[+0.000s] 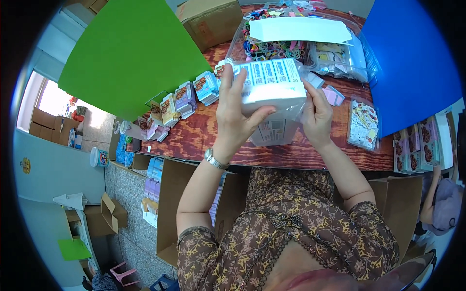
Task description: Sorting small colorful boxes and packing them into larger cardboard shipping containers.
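Note:
Between my hands is a white carton [272, 92] with a row of small blue-printed boxes along its far side, clear plastic film around it. My left hand [234, 109] grips its left end, fingers along the side and thumb across the near edge. At the right end, my right hand [316, 116] is closed on the carton's corner and the loose film; its fingertips are partly hidden. Below the carton, a pale box face [274, 132] with a printed label shows over the table; whether it belongs to the same pack I cannot tell.
Stacks of small flat boxes [185, 99] line the wood-patterned table [194, 140] at left. Behind lie a clear bin of colourful bands [276, 48] and a white card tray [301, 30]. A bag of small pieces [364, 125] lies right. Green [131, 53] and blue [412, 63] panels flank the table.

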Demonstrator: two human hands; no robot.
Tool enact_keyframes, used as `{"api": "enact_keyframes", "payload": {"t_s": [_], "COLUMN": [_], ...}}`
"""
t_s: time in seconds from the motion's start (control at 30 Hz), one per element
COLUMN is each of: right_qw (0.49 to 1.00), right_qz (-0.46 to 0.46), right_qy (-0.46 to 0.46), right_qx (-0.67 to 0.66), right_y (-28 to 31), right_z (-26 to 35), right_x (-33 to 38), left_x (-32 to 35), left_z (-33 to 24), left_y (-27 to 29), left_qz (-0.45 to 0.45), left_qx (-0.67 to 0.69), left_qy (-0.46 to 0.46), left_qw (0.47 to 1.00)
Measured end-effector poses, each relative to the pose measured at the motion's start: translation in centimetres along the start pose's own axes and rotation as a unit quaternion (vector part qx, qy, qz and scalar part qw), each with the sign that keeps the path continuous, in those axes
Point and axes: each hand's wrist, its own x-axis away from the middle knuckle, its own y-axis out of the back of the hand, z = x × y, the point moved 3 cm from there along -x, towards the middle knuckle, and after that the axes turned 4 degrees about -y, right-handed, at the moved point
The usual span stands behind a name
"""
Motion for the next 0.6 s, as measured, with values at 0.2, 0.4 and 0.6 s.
{"api": "enact_keyframes", "payload": {"t_s": [0.2,0.4,0.6], "right_qw": [0.958,0.976,0.946], "right_qz": [0.124,0.140,0.293], "right_qy": [-0.224,0.166,0.141], "right_qx": [-0.128,0.026,0.001], "right_y": [0.9,4.1,0.6], "right_z": [-3.3,1.2,-3.5], "right_x": [1.0,-4.9,-7.3], "left_x": [3.0,2.8,2.4], "left_z": [1.3,1.5,5.4], "left_y": [-2.3,-1.9,-1.8], "left_qz": [-0.114,-0.115,0.047], "left_qx": [0.089,0.152,0.015], "left_qy": [0.001,0.083,0.062], "left_qw": [0.990,0.978,0.997]}}
